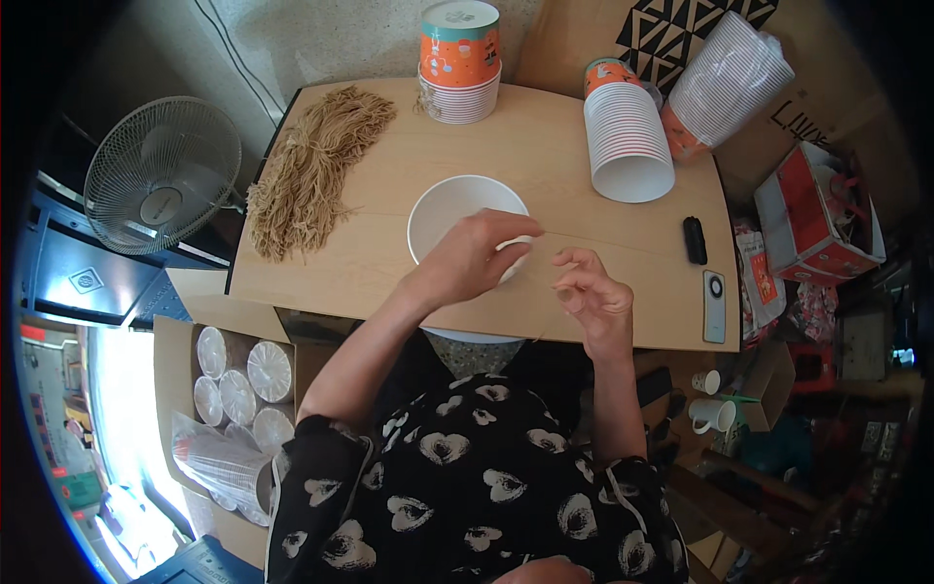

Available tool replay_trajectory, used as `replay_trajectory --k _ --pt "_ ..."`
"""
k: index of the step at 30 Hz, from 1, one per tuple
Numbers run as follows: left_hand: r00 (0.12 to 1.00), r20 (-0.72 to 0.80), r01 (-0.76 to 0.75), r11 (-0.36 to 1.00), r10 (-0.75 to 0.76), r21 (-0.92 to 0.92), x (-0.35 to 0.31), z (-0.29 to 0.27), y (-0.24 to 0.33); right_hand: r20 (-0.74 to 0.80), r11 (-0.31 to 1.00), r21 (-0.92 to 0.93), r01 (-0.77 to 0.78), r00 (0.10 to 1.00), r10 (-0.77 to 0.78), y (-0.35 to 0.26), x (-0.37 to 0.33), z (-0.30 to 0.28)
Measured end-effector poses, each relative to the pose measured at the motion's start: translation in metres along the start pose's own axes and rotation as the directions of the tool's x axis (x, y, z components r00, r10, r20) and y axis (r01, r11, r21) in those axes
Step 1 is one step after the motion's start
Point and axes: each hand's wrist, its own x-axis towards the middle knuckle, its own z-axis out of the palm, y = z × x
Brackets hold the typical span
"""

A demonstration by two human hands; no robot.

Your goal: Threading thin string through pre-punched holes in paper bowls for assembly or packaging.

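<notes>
A white paper tub [435, 209] stands at the middle of the table's near half, its wide mouth facing up. Over its right side reaches my left hand [472, 255], hiding part of the rim; the forefinger and thumb point right with a gap between them. Just right of the tub, my right hand [595, 297] is raised with loosely bent fingers, apart from one another. No object shows clearly in either hand; a fine strand would be too small to make out. A tied bundle of tan cords [316, 170] lies on the table's left.
Stacked orange-and-white tubs [460, 68] stand at the back; another stack [628, 136] lies at right, beside a plastic-wrapped one [730, 83]. A black object [694, 240] and a grey phone [714, 307] lie near the right edge. A fan [161, 175] and a carton of wrapped cups [175, 389] are left.
</notes>
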Motion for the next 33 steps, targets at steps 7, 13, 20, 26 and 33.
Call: replay_trajectory --k 7,13,20,26,33 --pt "0.745 0.656 0.363 0.900 -0.124 -0.242 0.039 0.006 0.001 0.045 0.989 -0.033 0.146 0.989 -0.144 -0.005 -0.003 0.001" --pt "0.737 0.672 0.434 0.815 -0.077 -0.383 0.031 0.005 0.004 -0.163 0.998 -0.060 -0.026 0.986 0.016 -0.001 -0.012 -0.015" --pt "0.806 0.588 0.429 0.752 -0.067 -0.501 0.021 0.006 0.011 -0.238 0.988 -0.096 -0.124 0.966 0.098 -0.003 -0.010 -0.015" --pt "0.881 0.466 0.303 0.859 -0.086 -0.413 0.014 0.006 0.008 -0.145 0.952 -0.148 -0.266 0.959 0.245 -0.016 -0.006 -0.014" --pt "0.919 0.382 0.245 0.898 -0.096 -0.366 0.007 0.004 0.008 -0.096 0.971 -0.140 -0.194 0.979 0.181 -0.006 -0.002 -0.020"
